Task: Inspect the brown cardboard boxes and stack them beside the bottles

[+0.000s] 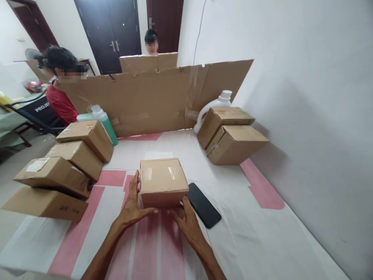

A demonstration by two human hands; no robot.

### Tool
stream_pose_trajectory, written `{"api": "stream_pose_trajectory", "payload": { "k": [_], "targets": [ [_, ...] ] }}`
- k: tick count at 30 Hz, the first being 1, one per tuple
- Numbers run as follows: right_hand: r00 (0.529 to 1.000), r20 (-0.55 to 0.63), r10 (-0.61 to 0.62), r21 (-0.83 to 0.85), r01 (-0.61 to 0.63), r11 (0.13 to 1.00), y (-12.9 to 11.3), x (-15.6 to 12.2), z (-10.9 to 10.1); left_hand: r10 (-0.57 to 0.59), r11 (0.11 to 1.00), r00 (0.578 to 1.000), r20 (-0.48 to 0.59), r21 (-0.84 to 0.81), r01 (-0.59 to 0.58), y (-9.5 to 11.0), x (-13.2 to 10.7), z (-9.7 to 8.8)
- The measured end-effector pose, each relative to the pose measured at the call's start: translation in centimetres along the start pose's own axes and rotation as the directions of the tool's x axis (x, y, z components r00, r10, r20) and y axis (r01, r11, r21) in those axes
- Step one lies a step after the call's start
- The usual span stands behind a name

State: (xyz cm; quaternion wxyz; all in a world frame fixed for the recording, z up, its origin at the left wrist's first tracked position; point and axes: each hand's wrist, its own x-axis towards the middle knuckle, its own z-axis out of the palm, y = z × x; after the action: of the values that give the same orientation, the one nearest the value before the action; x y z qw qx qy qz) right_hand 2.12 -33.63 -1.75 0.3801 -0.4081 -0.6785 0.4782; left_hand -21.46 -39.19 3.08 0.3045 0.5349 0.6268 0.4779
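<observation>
1. Cloth point(239, 241): white, pink patches; near edge shows lower left.
2. Left hand point(131, 210): fingers along the left side of box point(164, 182), thumb across its near face. Right hand point(186, 221): at its near right corner. Both: thumb and fingers apart; pressure cannot be told.
3. Box sits centrally between hands; whether lifted, cannot tell. Step, as judged: steadying or positioning it. A move would call for even pressure from both sides.
4. Phone point(205, 206): just right, partly behind box corner; likely snag if box slides that way.
5. Left boxes point(84, 136) and right boxes point(241, 144) bound the sides; most room between them, ahead.
6. Green bottle point(107, 128), white jug point(214, 105): beyond the boxes.
7. Panel point(151, 101): far limit; person in red point(60, 101) past it, left.
</observation>
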Motion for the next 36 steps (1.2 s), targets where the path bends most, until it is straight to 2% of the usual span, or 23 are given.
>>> {"api": "stream_pose_trajectory", "payload": {
  "k": [3,6,9,12,16,19,21,25,28,32,36],
  "targets": [
    [0.999,-0.014,0.051,0.081,-0.05,0.995,-0.1,0.4,0.9,-0.009,1.0,1.0,0.029,-0.003,0.009,-1.2,-2.5,1.3],
    [0.992,-0.06,0.109,0.205,-0.095,0.974,-0.1,0.6,1.0,0.034,0.989,0.999,0.014,0.142,-0.036,-1.5,-5.6,2.6],
    [0.976,-0.093,0.196,0.437,-0.136,0.889,0.0,1.2,1.0,0.136,0.908,0.99,0.034,0.397,-0.138,-0.5,-8.1,3.5],
    [0.955,-0.069,0.288,0.605,-0.189,0.773,0.0,2.2,1.0,0.254,0.785,0.963,0.094,0.56,-0.262,1.5,-9.3,4.0],
    [0.929,-0.007,0.37,0.612,-0.289,0.736,-0.4,3.3,0.6,0.391,0.672,0.911,0.131,0.636,-0.38,3.4,-9.5,3.7],
    [0.925,0.058,0.376,0.565,-0.341,0.751,-0.4,3.7,0.0,0.426,0.646,0.896,0.127,0.65,-0.399,3.8,-9.1,3.2],
    [0.938,0.081,0.337,0.508,-0.33,0.796,-0.3,3.8,-0.2,0.426,0.659,0.898,0.106,0.645,-0.388,3.6,-8.7,2.7],
    [0.97,0.025,0.24,0.348,-0.233,0.908,-0.3,3.2,-0.3,0.361,0.766,0.931,-0.048,0.585,-0.266,2.7,-7.8,1.8],
    [0.979,0.032,0.201,0.294,-0.201,0.934,-1.1,2.5,-0.1,0.273,0.857,0.946,-0.175,0.491,-0.157,1.9,-7.3,1.0],
    [0.992,0.076,0.099,0.211,-0.113,0.971,-2.4,1.6,0.6,0.087,0.969,0.955,-0.282,0.247,-0.015,0.8,-6.9,0.1],
    [0.998,0.068,0.001,0.121,-0.009,0.993,-2.9,1.0,1.3,-0.09,0.996,0.946,-0.312,-0.004,0.093,0.1,-6.7,-0.1]
  ]
}}
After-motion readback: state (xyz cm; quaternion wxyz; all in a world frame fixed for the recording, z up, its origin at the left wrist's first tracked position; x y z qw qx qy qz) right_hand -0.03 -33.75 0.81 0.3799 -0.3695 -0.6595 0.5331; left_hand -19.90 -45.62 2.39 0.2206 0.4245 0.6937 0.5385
